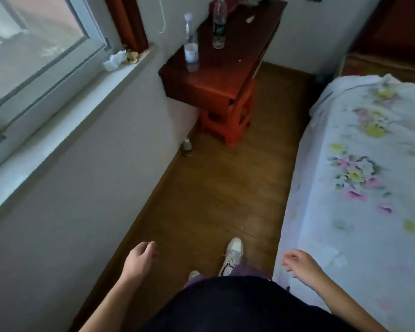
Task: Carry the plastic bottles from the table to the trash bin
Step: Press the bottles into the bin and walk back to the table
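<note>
Standing on table [221, 75]: dark-labelled bottle [219, 28], pale-labelled bottle [191, 52] | print seemingly unreadable

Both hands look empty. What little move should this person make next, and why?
Probably a step forward toward the dark red wooden table: the white-labelled clear plastic bottle and the taller clear plastic bottle stand there, far beyond the empty left hand and right hand.
</note>
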